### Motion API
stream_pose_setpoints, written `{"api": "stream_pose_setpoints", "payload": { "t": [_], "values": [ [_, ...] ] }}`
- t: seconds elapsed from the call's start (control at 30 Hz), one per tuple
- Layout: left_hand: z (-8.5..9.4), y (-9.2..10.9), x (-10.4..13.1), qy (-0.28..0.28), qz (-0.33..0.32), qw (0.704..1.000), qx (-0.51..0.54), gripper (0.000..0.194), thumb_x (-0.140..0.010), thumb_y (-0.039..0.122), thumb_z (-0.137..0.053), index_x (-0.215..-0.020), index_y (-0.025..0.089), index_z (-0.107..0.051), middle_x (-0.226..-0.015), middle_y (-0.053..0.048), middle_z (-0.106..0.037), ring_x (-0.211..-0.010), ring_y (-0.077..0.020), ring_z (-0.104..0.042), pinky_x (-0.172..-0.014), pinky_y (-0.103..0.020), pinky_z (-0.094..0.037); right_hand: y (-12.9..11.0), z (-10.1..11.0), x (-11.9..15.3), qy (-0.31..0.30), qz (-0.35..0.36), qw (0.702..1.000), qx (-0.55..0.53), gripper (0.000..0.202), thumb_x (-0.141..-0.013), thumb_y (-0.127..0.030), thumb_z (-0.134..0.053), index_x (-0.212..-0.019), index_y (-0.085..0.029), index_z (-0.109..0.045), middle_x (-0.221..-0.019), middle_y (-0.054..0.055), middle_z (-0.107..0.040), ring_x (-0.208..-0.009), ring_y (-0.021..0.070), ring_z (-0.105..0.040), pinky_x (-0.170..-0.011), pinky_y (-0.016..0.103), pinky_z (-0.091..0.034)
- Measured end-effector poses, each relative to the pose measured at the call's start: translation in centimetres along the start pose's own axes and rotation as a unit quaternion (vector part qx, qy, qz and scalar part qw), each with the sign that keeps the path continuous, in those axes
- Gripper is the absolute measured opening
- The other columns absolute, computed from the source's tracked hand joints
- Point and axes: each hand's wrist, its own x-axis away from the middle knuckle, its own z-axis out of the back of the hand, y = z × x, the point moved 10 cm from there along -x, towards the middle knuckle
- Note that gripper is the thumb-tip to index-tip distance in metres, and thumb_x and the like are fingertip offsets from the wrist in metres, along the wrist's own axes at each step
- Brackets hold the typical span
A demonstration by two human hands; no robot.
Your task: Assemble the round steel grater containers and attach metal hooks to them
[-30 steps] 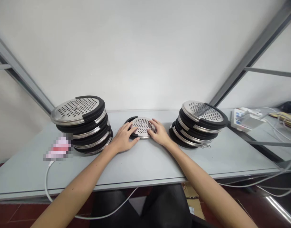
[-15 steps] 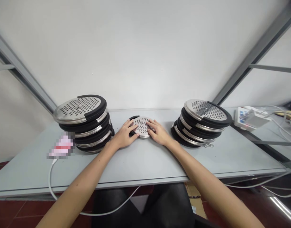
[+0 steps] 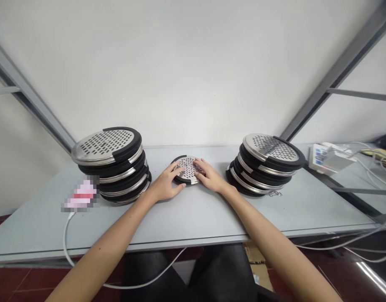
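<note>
A round steel disc (image 3: pixel 189 168) with slotted holes and a black band around part of its rim lies flat on the table between my hands. My left hand (image 3: pixel 168 181) rests at its left side, fingers spread over the edge and slots, the thumb by the front rim. From the right, my right hand (image 3: pixel 210 175) lays its stretched fingers on the disc, partly hiding that side. Neither hand is closed around it. Similar larger-looking discs stand in two piles: a left stack (image 3: pixel 119 172) and a right stack (image 3: pixel 259 172), which leans a little.
A pixelated pink item (image 3: pixel 81 195) with a white cable (image 3: pixel 66 239) lies beside the left stack. At the right, a white power strip (image 3: pixel 322 157) with plugs sits past the grey metal frame (image 3: pixel 334 75). The grey table (image 3: pixel 193 218) meets a white wall behind.
The small disc has turned under my hands: its black band now shows along the front left, where bare metal rim showed before. My left fingers have shifted slightly; the stacks stay put.
</note>
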Motion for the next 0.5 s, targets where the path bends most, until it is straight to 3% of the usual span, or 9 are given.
{"api": "stream_pose_setpoints", "payload": {
  "t": [0.17,0.33,0.5],
  "values": [
    [0.7,-1.3,-0.2,0.051,0.052,0.996,-0.042,0.08,-0.083,0.05,-0.062,-0.147,0.015,-0.027,-0.151,-0.018,-0.033,-0.142,-0.0336,-0.028,-0.116,-0.053,-0.029,0.8,1.0,0.5,0.017,-0.05,0.999,0.011,0.072,-0.088,-0.049,-0.053,-0.145,-0.01,-0.036,-0.151,0.022,-0.035,-0.142,0.0324,-0.031,-0.117,0.053,-0.025],
    [0.1,-2.7,0.2,0.018,0.074,0.997,-0.034,0.092,-0.08,0.06,-0.062,-0.149,0.016,-0.02,-0.151,-0.019,-0.033,-0.141,-0.0355,-0.031,-0.114,-0.055,-0.03,0.6,1.4,0.8,-0.02,-0.051,0.998,0.003,0.082,-0.084,-0.054,-0.057,-0.146,-0.006,-0.032,-0.148,0.024,-0.039,-0.137,0.034,-0.039,-0.115,0.052,-0.029],
    [0.4,-2.8,0.2,0.015,0.085,0.996,-0.014,0.096,-0.077,0.06,-0.065,-0.149,0.015,-0.021,-0.15,-0.02,-0.036,-0.139,-0.0355,-0.034,-0.113,-0.053,-0.032,0.3,1.5,1.1,-0.038,-0.031,0.996,-0.069,0.091,-0.076,-0.051,-0.07,-0.148,-0.013,-0.03,-0.149,0.02,-0.039,-0.136,0.0339,-0.041,-0.115,0.051,-0.03]
  ]
}}
